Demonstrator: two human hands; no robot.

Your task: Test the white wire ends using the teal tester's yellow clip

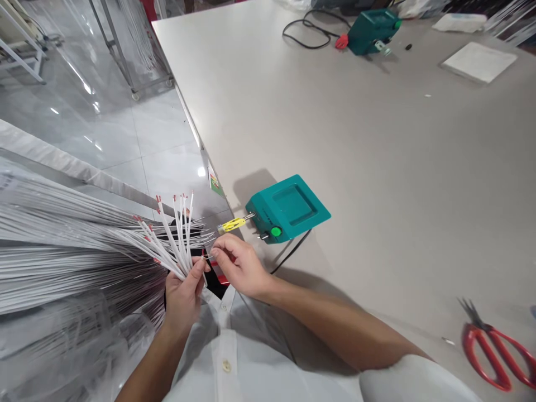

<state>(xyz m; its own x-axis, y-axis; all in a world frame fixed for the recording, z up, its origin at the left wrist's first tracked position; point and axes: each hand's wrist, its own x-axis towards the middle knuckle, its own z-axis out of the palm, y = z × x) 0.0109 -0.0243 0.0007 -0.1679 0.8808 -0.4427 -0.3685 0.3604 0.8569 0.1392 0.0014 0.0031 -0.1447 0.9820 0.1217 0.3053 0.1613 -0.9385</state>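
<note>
My left hand (186,290) is closed around a fanned bunch of white cables (178,237), several with red wire ends. Its thumb and forefinger pinch one cable near the tip. Close beside it, my right hand (238,265) pinches at the thin wire end of that cable; the exact grip is too small to make out. Just above the right hand, a teal device (288,209) with a green button sits at the table's edge. From its side a yellow clip-like piece (233,224) sticks out toward my hands.
Many long white cables (62,223) hang along the left. On the table (377,156), red-handled scissors (489,346) lie at lower right. Another green device (372,30) with a black cord stands at the back, near a white flat packet (479,61). A wheeled rack (121,56) stands beyond the table's left edge.
</note>
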